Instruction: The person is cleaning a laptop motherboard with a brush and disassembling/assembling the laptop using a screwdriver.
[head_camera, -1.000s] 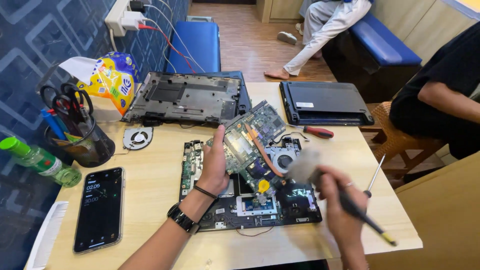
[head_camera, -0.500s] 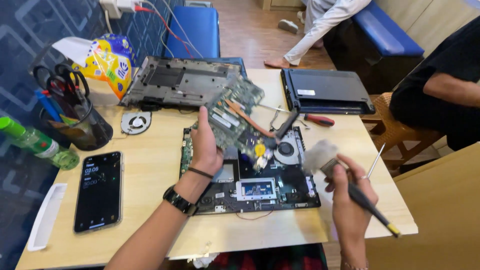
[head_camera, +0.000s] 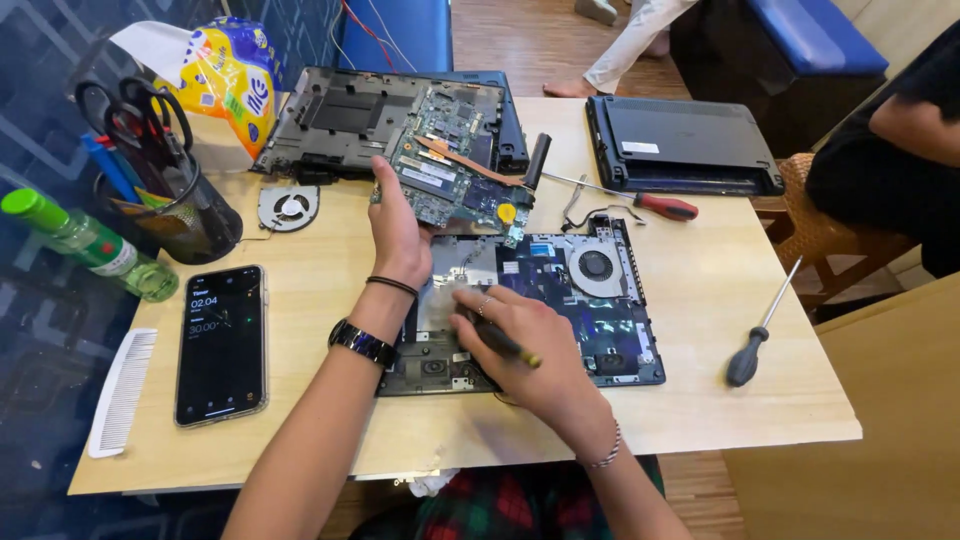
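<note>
Left hand (head_camera: 398, 232) grips a lifted green circuit board (head_camera: 447, 170) above the opened laptop base (head_camera: 560, 300), while the right hand (head_camera: 525, 350) clutches a dark-handled tool (head_camera: 505, 345) over its near-left part. Two screwdrivers (head_camera: 762, 328) lie right; one phone (head_camera: 221, 343) lies left.

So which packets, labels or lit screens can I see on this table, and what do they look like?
Phone: flat near the table's left edge, black slab, screen lit with pale figures.
Tissue pack: back left corner, yellow and blue, a white sheet poking out.
Green bottle: lying far left, clear with a pale label band.
Closed laptop: back right, black, with a small white sticker.
</note>
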